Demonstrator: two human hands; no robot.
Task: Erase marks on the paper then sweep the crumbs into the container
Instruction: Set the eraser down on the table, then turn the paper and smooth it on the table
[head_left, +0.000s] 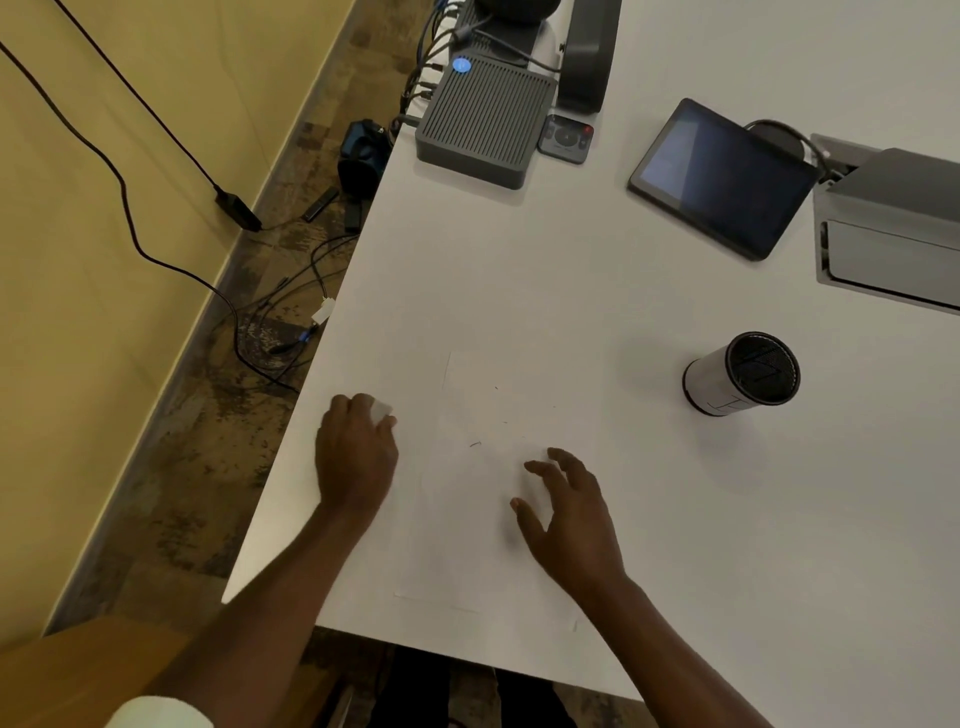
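Gripping white eraser (381, 410) in curled fingers (387, 427) of left hand (356, 457), just left of paper (467, 535). Right hand (571, 525) over paper's right half, fingers spread and slack, holding nothing. Faint mark (475, 444) plus a few specks near paper's middle. Container (743, 374) upright, well right of paper, on same tabletop (571, 270). Probably thin, light, slippery on smooth top: pin with flat palm near a corner. Crumbs featherweight: sweep softly with hand edge.
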